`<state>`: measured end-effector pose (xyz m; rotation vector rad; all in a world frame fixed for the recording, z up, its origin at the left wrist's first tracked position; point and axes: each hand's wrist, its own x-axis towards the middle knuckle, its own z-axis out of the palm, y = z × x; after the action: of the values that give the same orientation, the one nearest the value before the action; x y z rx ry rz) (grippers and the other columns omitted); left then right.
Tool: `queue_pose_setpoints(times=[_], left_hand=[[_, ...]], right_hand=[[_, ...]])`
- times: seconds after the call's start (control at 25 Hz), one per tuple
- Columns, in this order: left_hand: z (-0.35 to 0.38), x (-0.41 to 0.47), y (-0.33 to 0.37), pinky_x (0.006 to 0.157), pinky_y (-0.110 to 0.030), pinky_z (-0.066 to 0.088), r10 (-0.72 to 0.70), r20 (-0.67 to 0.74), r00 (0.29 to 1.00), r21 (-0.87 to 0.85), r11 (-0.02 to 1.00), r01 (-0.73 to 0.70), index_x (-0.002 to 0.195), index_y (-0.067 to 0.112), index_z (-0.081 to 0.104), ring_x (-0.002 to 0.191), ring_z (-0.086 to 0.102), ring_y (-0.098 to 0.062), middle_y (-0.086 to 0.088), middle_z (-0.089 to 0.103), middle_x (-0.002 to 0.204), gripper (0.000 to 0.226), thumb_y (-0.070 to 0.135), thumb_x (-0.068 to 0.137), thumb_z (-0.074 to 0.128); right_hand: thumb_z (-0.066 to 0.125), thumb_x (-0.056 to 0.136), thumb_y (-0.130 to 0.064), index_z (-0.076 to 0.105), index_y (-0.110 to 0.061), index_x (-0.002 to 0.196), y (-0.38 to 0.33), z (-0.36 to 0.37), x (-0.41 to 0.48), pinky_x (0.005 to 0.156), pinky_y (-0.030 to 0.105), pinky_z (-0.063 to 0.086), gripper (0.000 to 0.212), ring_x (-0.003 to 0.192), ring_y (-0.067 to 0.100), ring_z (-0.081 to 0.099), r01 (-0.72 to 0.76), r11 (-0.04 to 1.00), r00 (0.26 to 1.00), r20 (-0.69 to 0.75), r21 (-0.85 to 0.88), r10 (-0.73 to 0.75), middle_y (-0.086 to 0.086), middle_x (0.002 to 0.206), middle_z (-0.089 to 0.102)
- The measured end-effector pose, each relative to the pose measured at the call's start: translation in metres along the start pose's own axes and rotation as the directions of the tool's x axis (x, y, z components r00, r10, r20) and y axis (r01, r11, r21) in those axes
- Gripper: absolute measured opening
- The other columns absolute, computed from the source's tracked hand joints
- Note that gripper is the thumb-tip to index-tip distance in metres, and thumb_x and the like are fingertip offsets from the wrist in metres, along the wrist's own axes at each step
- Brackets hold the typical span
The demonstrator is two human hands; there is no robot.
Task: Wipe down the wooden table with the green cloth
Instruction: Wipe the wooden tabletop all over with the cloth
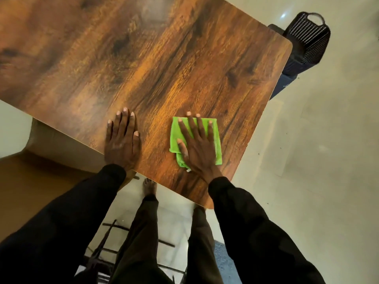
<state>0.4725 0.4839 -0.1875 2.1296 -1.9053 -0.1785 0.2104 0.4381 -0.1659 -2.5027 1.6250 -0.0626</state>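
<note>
The wooden table [143, 58] fills the upper middle of the head view, its near edge running diagonally. A folded green cloth [215, 136] lies flat near the table's near right corner. My right hand [196, 146] presses down on the cloth with straight, spread fingers, covering its middle. My left hand [122, 140] rests flat on the bare wood to the left of the cloth, at the table's near edge, fingers straight.
A dark slatted basket [307, 39] stands on the pale floor past the table's far right corner. A brown cardboard box [30, 171] sits at the left below the table edge. Dark metal frame bars [114, 238] lie on the floor by my legs.
</note>
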Motion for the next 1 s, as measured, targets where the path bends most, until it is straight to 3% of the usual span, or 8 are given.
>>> queue_pose_setpoints(times=[0.12, 0.24, 0.36, 0.48, 0.6, 0.76, 0.88, 1.0], left_hand=[[0.002, -0.007, 0.013, 0.134, -0.053, 0.013, -0.017, 0.008, 1.0, 0.003, 1.0, 0.017, 0.168, 0.009, 0.021, 0.165, 0.012, -0.028, -0.012, 0.016, 0.177, 0.06, 0.031, 0.112, 0.026], [0.004, -0.017, 0.044, 0.134, -0.053, 0.012, -0.113, -0.016, 0.993, -0.006, 0.994, 0.113, 0.167, 0.008, 0.023, 0.165, 0.013, -0.03, -0.013, 0.017, 0.176, 0.06, 0.03, 0.112, 0.026], [0.012, -0.027, 0.074, 0.135, -0.052, 0.01, -0.229, -0.025, 0.973, -0.011, 0.973, 0.229, 0.167, 0.008, 0.022, 0.165, 0.012, -0.029, -0.013, 0.015, 0.176, 0.06, 0.03, 0.111, 0.026], [0.023, -0.035, 0.091, 0.135, -0.049, 0.006, -0.301, -0.043, 0.953, 0.029, 0.953, 0.302, 0.169, 0.011, 0.019, 0.165, 0.01, -0.028, -0.012, 0.014, 0.177, 0.06, 0.032, 0.113, 0.025], [0.03, -0.044, 0.103, 0.134, -0.045, 0.003, -0.339, -0.078, 0.937, 0.043, 0.938, 0.343, 0.169, 0.012, 0.019, 0.165, 0.009, -0.027, -0.011, 0.014, 0.177, 0.06, 0.033, 0.113, 0.025], [0.031, -0.046, 0.112, 0.134, -0.048, 0.008, -0.352, -0.125, 0.928, 0.031, 0.933, 0.359, 0.168, 0.012, 0.024, 0.165, 0.013, -0.028, -0.011, 0.018, 0.176, 0.06, 0.033, 0.112, 0.025], [0.03, -0.044, 0.116, 0.134, -0.051, 0.011, -0.358, -0.135, 0.924, 0.043, 0.929, 0.367, 0.168, 0.012, 0.023, 0.165, 0.011, -0.026, -0.01, 0.016, 0.177, 0.06, 0.032, 0.112, 0.024], [0.031, -0.045, 0.115, 0.134, -0.053, 0.013, -0.356, -0.141, 0.924, 0.047, 0.93, 0.365, 0.168, 0.012, 0.023, 0.165, 0.011, -0.026, -0.01, 0.016, 0.177, 0.06, 0.033, 0.111, 0.023]], right_hand=[[0.033, 0.114, -0.052, 0.02, -0.025, 0.175, -0.009, 0.014, -0.044, 0.134, 0.069, 0.007, 0.068, 0.17, 0.037, 0.005, 0.346, 0.938, 0.935, 0.074, 0.036, -0.347, 0.011, 0.184, 0.01], [0.029, 0.115, -0.053, 0.017, -0.026, 0.176, 0.028, 0.006, -0.104, 0.135, 0.067, 0.004, 0.068, 0.171, 0.035, 0.003, 0.486, 0.874, 0.861, 0.157, 0.029, -0.484, 0.009, 0.184, 0.008], [0.031, 0.114, -0.05, 0.028, -0.023, 0.173, 0.089, -0.013, -0.093, 0.131, 0.071, 0.016, 0.065, 0.17, 0.037, 0.011, 0.373, 0.928, 0.921, 0.121, -0.012, -0.369, 0.011, 0.182, 0.016], [0.031, 0.114, -0.05, 0.026, -0.022, 0.174, 0.096, -0.022, -0.037, 0.134, 0.068, 0.008, 0.066, 0.17, 0.037, 0.009, 0.147, 0.989, 0.987, 0.068, -0.015, -0.146, 0.011, 0.183, 0.013], [0.024, 0.113, -0.054, 0.024, -0.024, 0.174, 0.067, -0.012, -0.027, 0.134, 0.066, 0.006, 0.068, 0.17, 0.037, 0.007, 0.276, 0.961, 0.956, 0.101, -0.004, -0.275, 0.01, 0.183, 0.011], [0.029, 0.114, -0.054, 0.025, -0.025, 0.174, 0.103, -0.008, -0.07, 0.135, 0.066, 0.006, 0.067, 0.17, 0.036, 0.01, 0.584, 0.812, 0.801, 0.152, 0.013, -0.579, 0.01, 0.183, 0.014], [0.032, 0.115, -0.051, 0.03, -0.022, 0.173, 0.162, -0.025, -0.051, 0.132, 0.07, 0.015, 0.065, 0.169, 0.037, 0.014, 0.509, 0.861, 0.855, 0.113, 0.002, -0.506, 0.011, 0.182, 0.019], [0.028, 0.115, -0.05, 0.027, -0.021, 0.174, 0.179, -0.037, 0.018, 0.132, 0.068, 0.012, 0.066, 0.17, 0.037, 0.011, 0.3, 0.954, 0.952, 0.066, -0.019, -0.298, 0.011, 0.183, 0.015]])
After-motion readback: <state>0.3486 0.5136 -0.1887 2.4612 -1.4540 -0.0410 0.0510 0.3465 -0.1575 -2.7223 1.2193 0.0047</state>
